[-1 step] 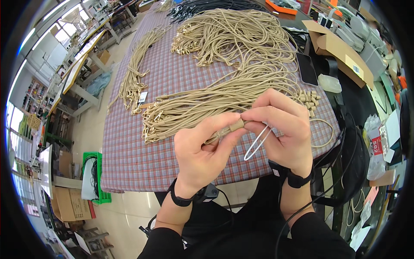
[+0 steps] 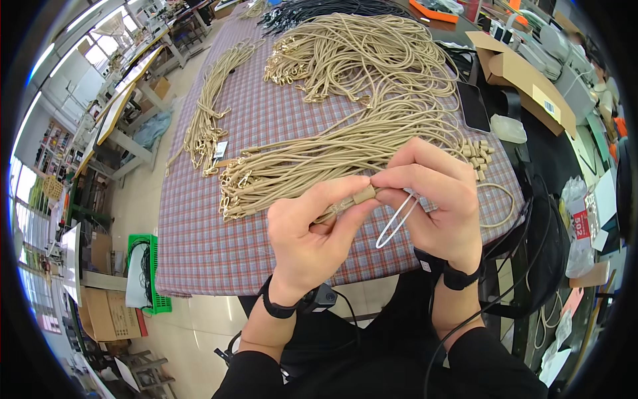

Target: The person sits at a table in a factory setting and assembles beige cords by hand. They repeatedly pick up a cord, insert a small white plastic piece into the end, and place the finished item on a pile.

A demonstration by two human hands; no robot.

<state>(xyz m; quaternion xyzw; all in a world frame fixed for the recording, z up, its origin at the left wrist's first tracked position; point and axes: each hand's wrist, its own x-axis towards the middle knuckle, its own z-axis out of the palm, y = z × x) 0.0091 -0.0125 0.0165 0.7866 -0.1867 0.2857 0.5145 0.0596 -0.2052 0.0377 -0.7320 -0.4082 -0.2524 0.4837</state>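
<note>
The left hand (image 2: pixel 312 233) pinches a small tan sleeve (image 2: pixel 363 195) between thumb and forefinger, closed firmly on it, with a short length of beige cord (image 2: pixel 332 210) running back through the palm so the piece cannot slip or twist. The right hand (image 2: pixel 435 199) meets it fingertip to fingertip: its thumb and first finger are closed on the top of a thin wire loop (image 2: pixel 395 223), which hangs down below the knuckles like a long hairpin. Holding the two pieces nose to nose, just above the table edge and close to the body, keeps the small opening of the sleeve steady and in plain sight; whether the wire has actually entered the sleeve is hard to tell, since the fingertips cover the joint.

Just beyond the hands lies a fanned bundle of finished-looking cords (image 2: pixel 319 163) with gold clips at their left ends, laid parallel so each can be drawn off singly. To the right of it sits a little heap of loose tan sleeves (image 2: pixel 480 154), within easy reach of the right hand. A single cord loop (image 2: pixel 498 206) curls off the table's right edge. All rest on the checked tablecloth (image 2: pixel 212 239); larger tangled cord piles (image 2: pixel 359 53) lie farther back.
</note>
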